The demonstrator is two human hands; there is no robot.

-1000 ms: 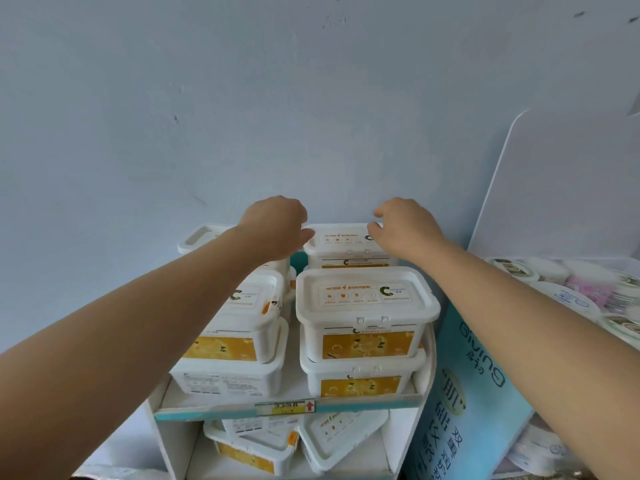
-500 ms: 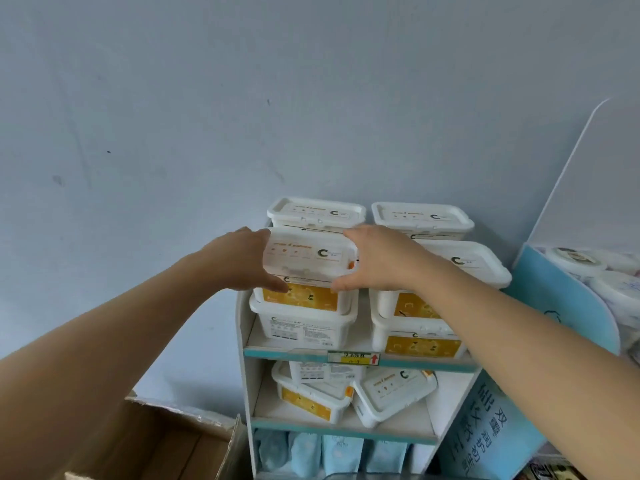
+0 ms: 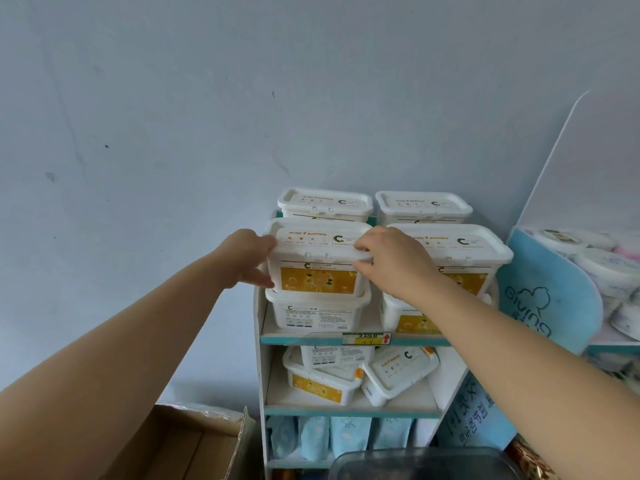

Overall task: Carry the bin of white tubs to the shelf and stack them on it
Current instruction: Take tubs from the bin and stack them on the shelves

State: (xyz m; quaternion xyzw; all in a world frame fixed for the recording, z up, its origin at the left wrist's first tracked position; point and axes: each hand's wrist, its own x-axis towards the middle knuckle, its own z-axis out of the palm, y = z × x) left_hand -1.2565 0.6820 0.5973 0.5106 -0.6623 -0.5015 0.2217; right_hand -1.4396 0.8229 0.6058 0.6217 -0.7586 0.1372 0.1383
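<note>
On the top level of the shelf [image 3: 313,338], against a pale blue wall [image 3: 207,98], stood white tubs with yellow labels, piled two high. Both hands were on the upper tub [image 3: 317,259] of the front left pile. The left hand [image 3: 251,258] pressed its left side, with the thumb under the rim and the fingers by the lid. The right hand [image 3: 391,259] pressed its right side, fingers curled over the lid's edge. That tub sat on a lower tub [image 3: 317,311]. Just beside it was the front right pile [image 3: 460,261], and two more tubs [image 3: 374,204] stood behind. One level down, more tubs [image 3: 349,374] lay tilted and jumbled. A clear bin [image 3: 422,464] showed at the bottom edge, and an open cardboard box [image 3: 194,441] sat at the lower left.
</note>
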